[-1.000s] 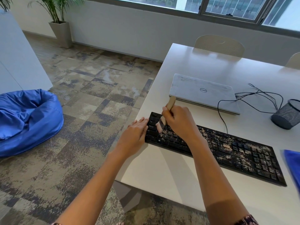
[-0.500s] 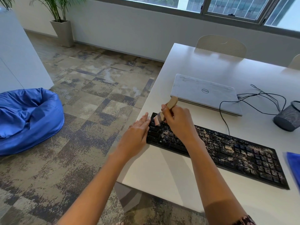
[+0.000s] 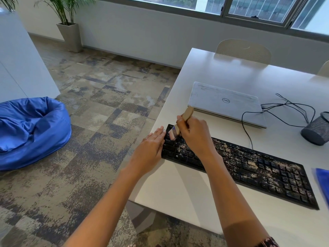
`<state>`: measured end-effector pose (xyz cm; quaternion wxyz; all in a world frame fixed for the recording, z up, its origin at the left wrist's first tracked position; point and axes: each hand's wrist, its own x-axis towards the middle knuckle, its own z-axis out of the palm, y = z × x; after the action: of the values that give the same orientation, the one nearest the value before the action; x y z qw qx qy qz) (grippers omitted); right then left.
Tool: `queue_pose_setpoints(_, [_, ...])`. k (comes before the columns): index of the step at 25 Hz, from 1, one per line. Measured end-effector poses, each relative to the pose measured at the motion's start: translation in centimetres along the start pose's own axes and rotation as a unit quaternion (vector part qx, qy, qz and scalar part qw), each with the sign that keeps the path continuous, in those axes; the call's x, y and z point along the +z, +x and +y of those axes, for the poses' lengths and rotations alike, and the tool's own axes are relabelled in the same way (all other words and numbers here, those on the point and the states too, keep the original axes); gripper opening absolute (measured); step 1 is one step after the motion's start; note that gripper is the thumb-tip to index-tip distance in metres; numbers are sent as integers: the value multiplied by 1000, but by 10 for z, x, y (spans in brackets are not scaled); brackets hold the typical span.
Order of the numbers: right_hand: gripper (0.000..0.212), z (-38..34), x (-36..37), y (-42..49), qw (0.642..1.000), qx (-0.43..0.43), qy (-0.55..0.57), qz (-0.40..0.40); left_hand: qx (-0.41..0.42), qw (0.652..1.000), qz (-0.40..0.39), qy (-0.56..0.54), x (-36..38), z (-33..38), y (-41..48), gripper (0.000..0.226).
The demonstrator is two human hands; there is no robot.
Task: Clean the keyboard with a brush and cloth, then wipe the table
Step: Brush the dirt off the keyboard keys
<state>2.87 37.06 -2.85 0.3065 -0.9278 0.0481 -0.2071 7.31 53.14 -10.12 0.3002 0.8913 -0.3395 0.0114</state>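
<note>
Brushing is the step in hand, and you're right at the start line. Your right hand [image 3: 195, 135] has its fingers [image 3: 197, 128] curled tight round the wooden handle of the brush [image 3: 187, 114], bristles angled down onto the top-left keys of the keyboard [image 3: 252, 168]. Your left hand [image 3: 152, 150] lies flat, fingers [image 3: 158, 134] straight and holding nothing, laid against the keyboard's left end near the corner of the worktop [image 3: 178, 193]; it's steadying the board, by the look of it. The keyboard sits slantwise across the worktop in front of you, just this side of the closed laptop [image 3: 226, 102]. Pale grit speckles nearly its whole length, and only the few keys by the bristles look dark and clean. So I'd call this early in job 1 of 3: brush, cloth, then worktop. Next move, as I read it: short strokes working rightward, row by row, flicking grit out of the gaps while that left hand braces. What looks like the blue cloth [image 3: 322, 184] waits at the far right edge of view, with neither hand on it.
</note>
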Motion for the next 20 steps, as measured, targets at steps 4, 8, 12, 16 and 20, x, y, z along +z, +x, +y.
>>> queue_pose_setpoints(4, [46, -1, -8, 1, 1000, 2, -10, -17, 6, 1000, -6, -6, 2, -3, 1, 46])
queue_pose_setpoints(8, [44, 1, -8, 2, 1000, 8, 2, 10, 11, 1000, -3, -13, 3, -5, 1, 46])
queue_pose_setpoints(12, [45, 1, -7, 0, 1000, 3, -15, -23, 9, 1000, -4, -25, 4, -5, 1, 48])
queue_pose_setpoints(16, [46, 4, -13, 7, 1000, 10, 7, 0, 6, 999, -15, -39, 6, -8, 2, 57])
queue_pose_setpoints(20, [46, 0, -3, 15, 999, 23, 9, 33, -1, 998, -16, -56, 5, -9, 2, 58])
